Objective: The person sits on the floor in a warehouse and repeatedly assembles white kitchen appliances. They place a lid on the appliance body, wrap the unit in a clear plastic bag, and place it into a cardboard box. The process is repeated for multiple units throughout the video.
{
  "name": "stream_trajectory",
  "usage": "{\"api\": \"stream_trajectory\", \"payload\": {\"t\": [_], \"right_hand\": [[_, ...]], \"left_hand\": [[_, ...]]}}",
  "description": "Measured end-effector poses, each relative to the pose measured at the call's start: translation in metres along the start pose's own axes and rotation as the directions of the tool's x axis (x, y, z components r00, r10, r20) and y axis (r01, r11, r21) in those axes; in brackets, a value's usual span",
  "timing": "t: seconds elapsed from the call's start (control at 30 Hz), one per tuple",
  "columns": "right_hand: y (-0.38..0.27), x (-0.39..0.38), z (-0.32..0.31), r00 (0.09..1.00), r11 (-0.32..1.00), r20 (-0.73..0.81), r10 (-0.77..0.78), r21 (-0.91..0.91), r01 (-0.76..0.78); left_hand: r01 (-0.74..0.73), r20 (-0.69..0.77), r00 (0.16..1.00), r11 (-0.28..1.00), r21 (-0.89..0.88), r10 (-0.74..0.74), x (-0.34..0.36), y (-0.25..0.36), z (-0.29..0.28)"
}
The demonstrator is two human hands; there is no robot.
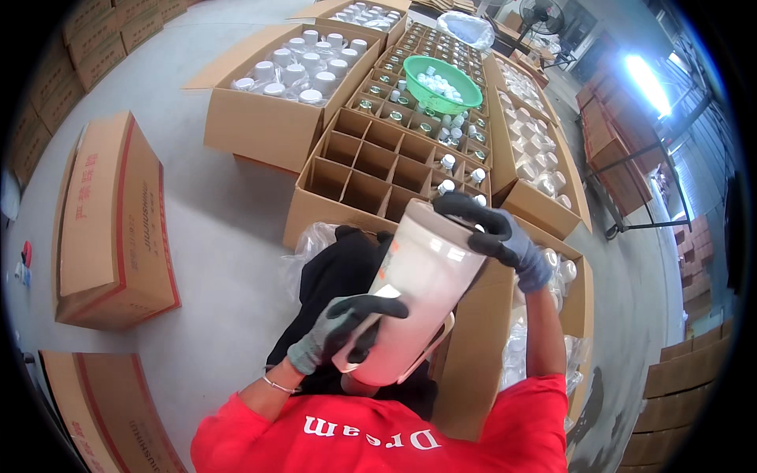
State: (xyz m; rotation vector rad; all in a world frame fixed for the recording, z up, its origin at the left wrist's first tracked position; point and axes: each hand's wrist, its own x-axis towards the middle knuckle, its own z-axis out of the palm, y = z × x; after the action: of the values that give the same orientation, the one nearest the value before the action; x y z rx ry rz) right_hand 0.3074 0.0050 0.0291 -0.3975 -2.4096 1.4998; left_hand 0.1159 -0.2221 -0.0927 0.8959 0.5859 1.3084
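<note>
A big whitish jug [430, 272], cylindrical with a handle along its lower right side, is tilted in front of my chest. My left hand [347, 327], in a grey and black glove, grips it low on the left side. Over its upper right rim curl the dark fingers of my right hand [501, 238], gloved alike. Just beyond the jug stands a divided carton [327, 214]. Several of its near left cells hold nothing, while white-capped bottles [446, 188] stand in cells at its right. What the jug holds is hidden.
A green bowl [414, 88] of white caps rests on the bottles behind. Open cartons of wrapped white-topped goods flank it, one at the left [264, 118] and another at the right [511, 169]. Cartons [102, 213] stand on the floor at left. A metal rack [646, 177] is far right.
</note>
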Motion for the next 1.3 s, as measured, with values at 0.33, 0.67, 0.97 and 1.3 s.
{"api": "stream_trajectory", "payload": {"t": [0.33,0.67,0.97,1.3], "right_hand": [[-0.023,0.023,0.039,0.969,0.907,-0.169,0.18,-0.354,-0.23],[0.047,0.01,0.057,0.923,0.773,-0.381,0.061,-0.566,-0.285],[0.022,-0.017,0.019,0.989,0.997,-0.149,-0.016,-0.076,0.005],[0.078,-0.018,0.038,0.871,0.921,-0.474,0.129,-0.27,-0.282]], "left_hand": [[-0.452,0.121,0.833,0.54,0.71,0.54,0.02,-0.04,0.05],[-0.152,-0.052,0.95,0.602,0.784,0.308,0.019,-0.055,0.064],[0.128,0.063,0.99,0.992,-0.025,-0.126,-0.007,0.014,-0.007],[-0.137,-0.091,0.952,0.67,0.729,0.294,0.003,-0.074,0.056]]}}
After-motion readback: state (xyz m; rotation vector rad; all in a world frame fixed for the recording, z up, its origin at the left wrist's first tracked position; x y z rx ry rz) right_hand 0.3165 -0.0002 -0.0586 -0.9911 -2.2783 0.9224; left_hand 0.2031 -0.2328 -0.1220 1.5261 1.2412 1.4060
